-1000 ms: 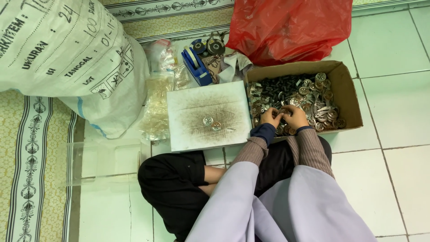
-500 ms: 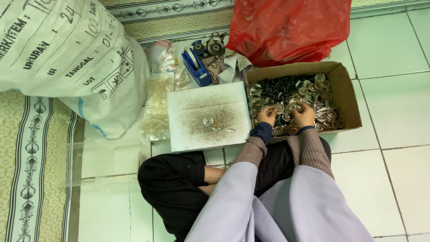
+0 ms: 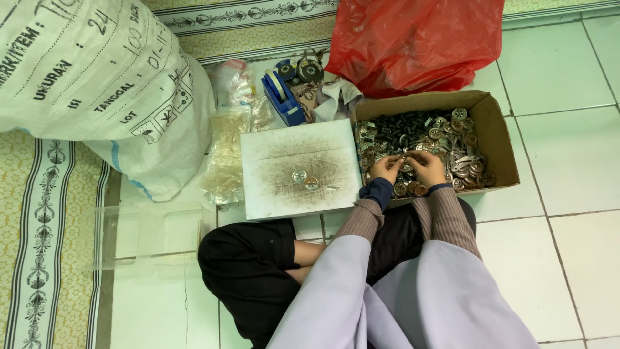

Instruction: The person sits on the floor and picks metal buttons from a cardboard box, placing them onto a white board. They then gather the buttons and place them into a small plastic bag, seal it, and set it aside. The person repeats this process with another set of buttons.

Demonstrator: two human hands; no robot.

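The left hand and the right hand are both down in the cardboard box, close together, with fingers curled over the small metal parts in there. They look like they pinch something tiny between them, but I cannot tell for sure, since the fingers hide it.

The parts are little round shiny discs mixed with dark bits, piled loose. A piece could slip out of the fingers and drop back into the heap, and then it would be hard to find again. A sharp edge might also nick a finger.

Just beside the box, on the left, lies a white board with two small round pieces on it. A bump from a sleeve could knock them off onto the floor tiles.

Behind the box sits a red plastic bag, touching its back edge. A blue tape holder and a big white sack stand further left. Nothing blocks the hands.
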